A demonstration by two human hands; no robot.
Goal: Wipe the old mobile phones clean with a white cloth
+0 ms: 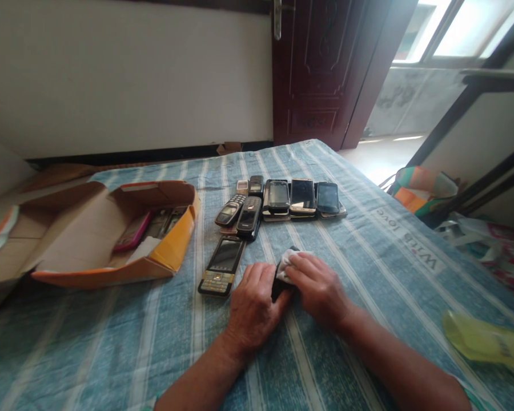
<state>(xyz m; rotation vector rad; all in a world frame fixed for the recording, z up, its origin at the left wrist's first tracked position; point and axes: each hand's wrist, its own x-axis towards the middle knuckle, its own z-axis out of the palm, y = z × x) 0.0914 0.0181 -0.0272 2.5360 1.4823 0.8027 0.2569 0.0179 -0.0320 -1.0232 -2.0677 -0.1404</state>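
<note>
- Left hand (252, 305) clasps a dark phone (278, 283) by its side, low on the striped sheet (368, 257).
- Right hand (319, 285) presses a white cloth (289, 260) onto the phone's top.
- The phone is probably light, rigid and slick, so the side edges give the surest hold.

striped blue cloth (368, 274), printed words, seemingly "With love", upside down
</note>
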